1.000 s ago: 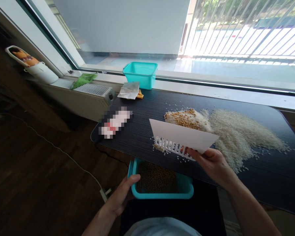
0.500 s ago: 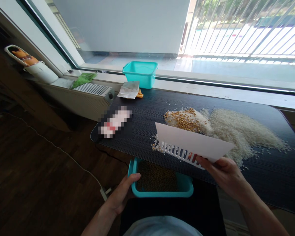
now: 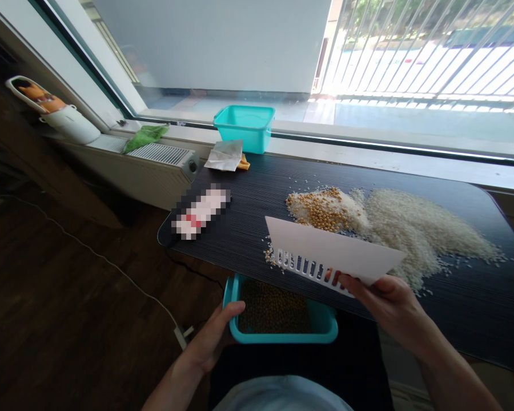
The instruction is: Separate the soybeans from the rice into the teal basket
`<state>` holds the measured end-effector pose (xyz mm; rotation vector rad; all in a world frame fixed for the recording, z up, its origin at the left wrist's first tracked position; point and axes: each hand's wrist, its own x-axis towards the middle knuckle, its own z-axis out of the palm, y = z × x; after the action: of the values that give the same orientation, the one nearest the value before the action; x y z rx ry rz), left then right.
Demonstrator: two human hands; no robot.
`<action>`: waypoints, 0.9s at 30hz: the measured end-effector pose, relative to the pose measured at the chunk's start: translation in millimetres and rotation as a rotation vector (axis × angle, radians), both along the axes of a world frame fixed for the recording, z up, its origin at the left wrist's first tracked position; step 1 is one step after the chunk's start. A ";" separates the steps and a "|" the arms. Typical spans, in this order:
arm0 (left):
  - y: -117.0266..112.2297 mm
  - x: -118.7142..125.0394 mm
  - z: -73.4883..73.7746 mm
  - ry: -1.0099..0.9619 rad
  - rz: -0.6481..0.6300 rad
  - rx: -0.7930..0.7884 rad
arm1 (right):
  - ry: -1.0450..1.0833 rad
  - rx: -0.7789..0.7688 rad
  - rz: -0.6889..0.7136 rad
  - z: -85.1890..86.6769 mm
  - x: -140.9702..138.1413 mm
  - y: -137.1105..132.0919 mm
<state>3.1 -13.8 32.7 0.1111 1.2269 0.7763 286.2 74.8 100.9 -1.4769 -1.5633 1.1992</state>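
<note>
My left hand (image 3: 216, 331) grips the left end of a turquoise plastic tub (image 3: 282, 338), thumb over the rim, just below the table's front edge. Small yellowish-brown beans (image 3: 274, 308) cover the tub's bottom. In my right hand (image 3: 385, 299) is a white slotted card (image 3: 334, 248), pinched at its lower right and held tilted over the table, its row of slots along the lower edge. Behind the card lies a heap of soybeans (image 3: 325, 208) mixed with rice. A larger pile of white rice (image 3: 428, 228) spreads to the right. Some grains lie by the card's left end.
A second turquoise tub (image 3: 244, 125) stands at the back by the window, with a paper packet (image 3: 225, 155) before it. A blurred-out pale item (image 3: 203, 211) lies on the dark table (image 3: 248, 228) at left. A radiator (image 3: 163, 165) with a green cloth (image 3: 148, 137) is beyond.
The slotted card has shifted slightly left and toward me in my right hand. My left hand and the tub have hardly moved.
</note>
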 end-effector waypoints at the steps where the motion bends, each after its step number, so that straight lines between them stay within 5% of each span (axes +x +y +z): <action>1: -0.1 0.1 0.2 -0.005 -0.003 0.003 | -0.007 0.002 -0.011 0.0 1.9 -1.2; 16: -2.3 -0.8 -0.3 0.008 -0.013 0.012 | 0.002 -0.064 -0.039 -6.7 24.1 -22.4; 27: -4.1 -0.4 -0.5 0.009 -0.007 0.012 | 0.131 -0.084 -0.071 -13.2 -6.0 -18.3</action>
<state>2.7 -17.9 32.2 0.1288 1.2301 0.7773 280.2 56.5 87.7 -1.4633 -1.3783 1.3068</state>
